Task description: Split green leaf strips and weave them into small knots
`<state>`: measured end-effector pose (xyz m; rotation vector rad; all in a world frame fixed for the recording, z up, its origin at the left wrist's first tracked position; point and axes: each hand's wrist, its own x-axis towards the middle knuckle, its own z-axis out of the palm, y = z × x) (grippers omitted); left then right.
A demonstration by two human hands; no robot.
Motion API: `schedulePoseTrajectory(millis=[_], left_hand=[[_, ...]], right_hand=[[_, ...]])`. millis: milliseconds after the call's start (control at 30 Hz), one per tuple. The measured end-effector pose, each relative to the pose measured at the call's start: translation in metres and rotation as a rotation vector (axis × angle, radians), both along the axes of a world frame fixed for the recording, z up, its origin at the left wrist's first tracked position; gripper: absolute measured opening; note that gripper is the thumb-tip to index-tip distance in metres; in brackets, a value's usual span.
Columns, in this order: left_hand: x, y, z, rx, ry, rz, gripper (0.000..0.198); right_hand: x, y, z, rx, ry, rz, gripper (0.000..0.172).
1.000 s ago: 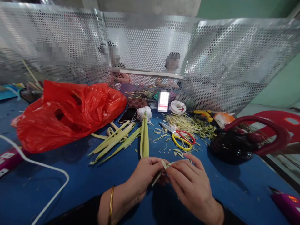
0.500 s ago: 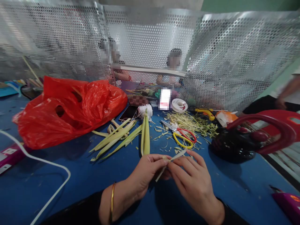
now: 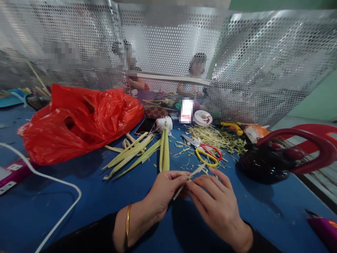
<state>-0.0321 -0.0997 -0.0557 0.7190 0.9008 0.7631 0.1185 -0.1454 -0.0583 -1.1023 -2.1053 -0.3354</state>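
Both my hands meet over the blue table (image 3: 105, 200) near its front edge. My left hand (image 3: 164, 195), with a gold bangle on the wrist, pinches a thin pale leaf strip (image 3: 193, 173). My right hand (image 3: 214, 203) pinches the same strip from the other side, fingers bent. The strip slants up to the right between the fingertips. Just beyond lie several long green-yellow leaf strips (image 3: 137, 153) and a folded leaf bundle (image 3: 165, 153).
Yellow-and-red scissors (image 3: 207, 154) lie by a heap of leaf trimmings (image 3: 216, 138). A red plastic bag (image 3: 79, 121) sits left, a black kettle with red handle (image 3: 276, 160) right. A phone (image 3: 146, 125), thread spool (image 3: 163, 123), tape roll (image 3: 202, 118) and white cable (image 3: 52, 182) are around. People sit behind the perforated screen (image 3: 250, 70).
My hands have stayed together, working the strip; its free end has tipped and shortened a little. A person at the far right edge half a second ago has gone from view.
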Motion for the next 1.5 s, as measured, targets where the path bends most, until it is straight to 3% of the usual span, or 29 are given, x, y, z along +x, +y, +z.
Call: schedulePoseTrajectory(millis=[133, 300, 600, 833, 1267, 1333, 1433, 1500], left_hand=[[0.001, 0.0, -0.001, -0.022, -0.037, 0.016, 0.032], [0.002, -0.004, -0.004, 0.028, -0.035, -0.027, 0.026], [0.003, -0.004, -0.001, 0.063, 0.042, -0.034, 0.025], [0.001, -0.002, 0.001, 0.072, 0.019, -0.039, 0.023], [-0.001, -0.001, 0.004, 0.068, 0.015, -0.02, 0.026], [-0.001, 0.0, 0.005, 0.047, 0.035, 0.015, 0.027], [-0.002, 0.002, 0.004, 0.002, 0.039, 0.059, 0.027], [-0.003, 0.003, 0.004, -0.013, 0.029, 0.07, 0.025]], right_hand=[[-0.003, -0.001, -0.006, 0.034, -0.112, 0.094, 0.023], [-0.007, 0.0, -0.013, 0.012, -0.257, 0.096, 0.024], [-0.001, 0.002, -0.005, -0.154, 0.279, 0.041, 0.011], [0.003, 0.004, -0.008, -0.269, 0.443, -0.093, 0.013], [0.005, 0.005, -0.011, -0.298, 0.416, -0.191, 0.01], [0.007, 0.005, -0.009, -0.25, 0.363, -0.195, 0.007], [0.009, 0.006, -0.002, -0.113, 0.192, -0.13, 0.027], [0.01, 0.006, 0.004, -0.043, 0.065, -0.06, 0.026]])
